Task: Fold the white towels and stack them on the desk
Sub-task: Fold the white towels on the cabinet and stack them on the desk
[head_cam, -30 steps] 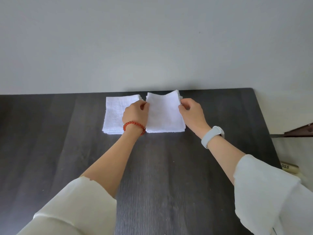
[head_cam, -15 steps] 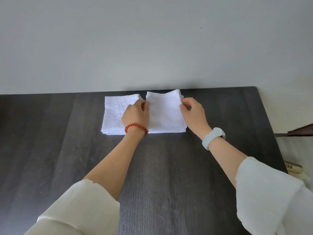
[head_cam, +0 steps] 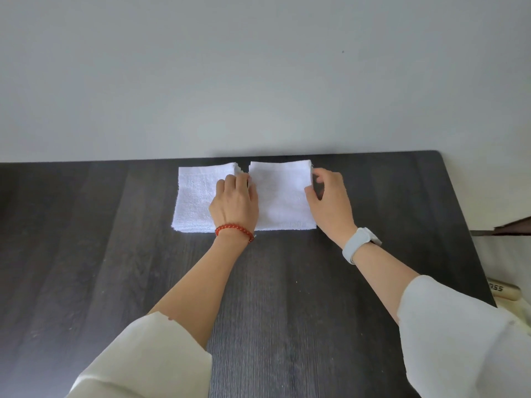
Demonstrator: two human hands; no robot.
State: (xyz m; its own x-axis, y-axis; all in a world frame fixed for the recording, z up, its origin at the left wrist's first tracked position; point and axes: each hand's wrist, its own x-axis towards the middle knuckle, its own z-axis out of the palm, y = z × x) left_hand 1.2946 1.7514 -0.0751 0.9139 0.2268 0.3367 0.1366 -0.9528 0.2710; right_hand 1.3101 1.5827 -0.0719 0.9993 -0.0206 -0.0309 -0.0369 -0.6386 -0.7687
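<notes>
While both arms are stretched out across the dark desk, two folded white towels are seen lying side by side at its far edge, close to the wall. The right towel is framed by both hands. At its nine o'clock edge the left hand is laid knuckles-up, its fingers curled down at the narrow gap between the two towels; whether that edge is actually pinched cannot be told, since the fingertips are hidden. Part of the left towel is covered by this hand, and a red bead bracelet is worn at the wrist. At the three o'clock edge the right hand is set, its fingers bent around the towel's far right corner with the thumb against the side, so the edge appears to be gripped. A pale wristband is worn on that wrist. Loose cream sleeves are seen at six o'clock, pushed back from the forearms. The left towel is left lying flat, its layered edges showing at the near side. Off the desk at four o'clock a pale cylinder with dark lettering is glimpsed, and at three o'clock a dark brown edge is cut off by the frame.
</notes>
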